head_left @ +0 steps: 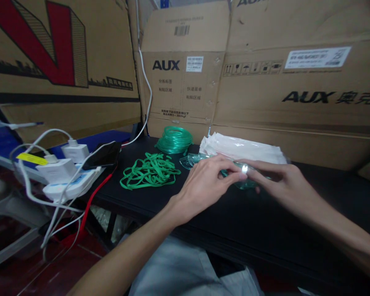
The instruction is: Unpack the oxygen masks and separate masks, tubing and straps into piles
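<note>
Clear green-tinted plastic: a mask [193,159], held low over the black surface [160,197], just right of the pile of green elastic bands [149,170].

Left hand [203,185] is closed on it, fingertips pinched together at the mask's near edge. Right hand [280,181] meets it from the other side, thumb and forefinger clamped on the same mask where a small shiny metal strip [244,167] shows. Fingertips of the two hands touch or nearly touch; cannot tell which. The hands cover most of the mask, so its shape underneath is not readable.

Behind the bands pile, slightly right: a coil of green tubing [174,139], flat on the surface.

Right of the pile, beyond the hands: a stack of clear plastic bags [243,146], with the mask's far end just in front of it.

Left of the pile: a dark phone [102,155] rests on a white power strip [70,185]. Two white chargers [75,152] are plugged in. White cables and a red cable [94,195] hang off the edge.

Far behind the pile: cardboard boxes [185,82] printed AUX stand like a wall along the back of the surface.
</note>
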A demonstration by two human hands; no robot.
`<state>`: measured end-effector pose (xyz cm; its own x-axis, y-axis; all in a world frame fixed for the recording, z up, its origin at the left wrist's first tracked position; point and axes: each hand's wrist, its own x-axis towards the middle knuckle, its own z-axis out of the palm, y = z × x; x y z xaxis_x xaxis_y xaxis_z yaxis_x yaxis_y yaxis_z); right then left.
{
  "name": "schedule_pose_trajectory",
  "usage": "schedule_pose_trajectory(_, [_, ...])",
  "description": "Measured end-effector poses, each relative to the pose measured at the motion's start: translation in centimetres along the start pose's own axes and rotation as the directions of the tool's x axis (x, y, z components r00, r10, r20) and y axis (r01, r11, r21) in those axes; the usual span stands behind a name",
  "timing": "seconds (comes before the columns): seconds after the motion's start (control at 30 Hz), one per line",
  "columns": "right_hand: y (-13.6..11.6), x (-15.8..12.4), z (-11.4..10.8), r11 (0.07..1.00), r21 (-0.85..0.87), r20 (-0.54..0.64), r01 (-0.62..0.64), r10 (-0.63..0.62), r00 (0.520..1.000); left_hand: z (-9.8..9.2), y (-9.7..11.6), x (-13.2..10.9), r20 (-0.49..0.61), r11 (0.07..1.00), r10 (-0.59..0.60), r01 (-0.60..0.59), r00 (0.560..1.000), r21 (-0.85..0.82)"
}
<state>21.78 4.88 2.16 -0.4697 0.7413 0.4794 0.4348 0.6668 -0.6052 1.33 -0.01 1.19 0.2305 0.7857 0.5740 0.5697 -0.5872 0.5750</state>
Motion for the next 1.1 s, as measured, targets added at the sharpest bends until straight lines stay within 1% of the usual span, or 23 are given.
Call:
schedule_pose_trajectory(0.1, [0.1, 0.0, -0.1, 0.999, -0.033, 0.041, -0.012, 0.013, 0.999, -0.2, -0.2, -0.2, -0.043, 0.999, 0.024, -0.023, 0.999, 0.023])
schedule_pose_trajectory(0.17, [0.0, 0.1, -0.2, 0.999, -0.036, 0.05, -0.018, 0.02, 0.999, -0.5, -0.3, -0.2, -0.05, 0.996, 0.084, -0.082, 0.995, 0.042])
schedule_pose_trajectory(0.3, [-0.6, 0.2, -0.4, 0.999, 0.024, 0.064, -0.049, 0.047, 0.997, -1.4, -0.5, 0.0, 0.007, 0.967, 0.236, -0.236, 0.972, 0.097])
schedule_pose_trajectory(0.47, [-1.2, 0.4, -0.6, 0.996, 0.076, 0.137, -0.055, 0.044, 0.99, -1.6, -0.7, 0.4, 0.076, 0.94, 0.32, -0.327, 0.944, 0.103])
schedule_pose_trajectory(0.57, [-1.3, 0.2, -0.7, 0.996, 0.079, 0.132, -0.049, 0.038, 0.991, -1.8, -0.8, 0.4, 0.098, 0.936, 0.332, -0.34, 0.938, 0.085])
schedule_pose_trajectory(0.7, [-1.0, -0.1, -0.7, 0.985, 0.162, 0.1, -0.062, 0.046, 0.994, -2.4, -1.0, 0.3, 0.075, 0.937, 0.318, -0.325, 0.945, 0.127])
schedule_pose_trajectory(0.8, [-0.6, -0.1, -0.5, 0.98, 0.196, 0.101, -0.022, 0.002, 0.995, -2.9, -1.1, 0.3, 0.067, 0.944, 0.285, -0.292, 0.956, 0.151])
schedule_pose_trajectory(0.9, [-0.4, -0.1, -0.5, 0.982, 0.186, 0.116, 0.017, -0.039, 0.992, -3.1, -1.2, 0.3, 0.074, 0.95, 0.262, -0.271, 0.962, 0.155])
schedule_pose_trajectory(1.03, [-0.8, 0.0, -0.7, 0.99, 0.139, 0.11, 0.009, -0.024, 0.994, -2.7, -1.4, 0.3, 0.1, 0.938, 0.305, -0.317, 0.947, 0.138])
schedule_pose_trajectory(1.1, [-1.0, 0.0, -0.8, 0.993, 0.117, 0.098, -0.003, -0.008, 0.995, -2.6, -1.3, 0.3, 0.085, 0.935, 0.318, -0.327, 0.944, 0.14])
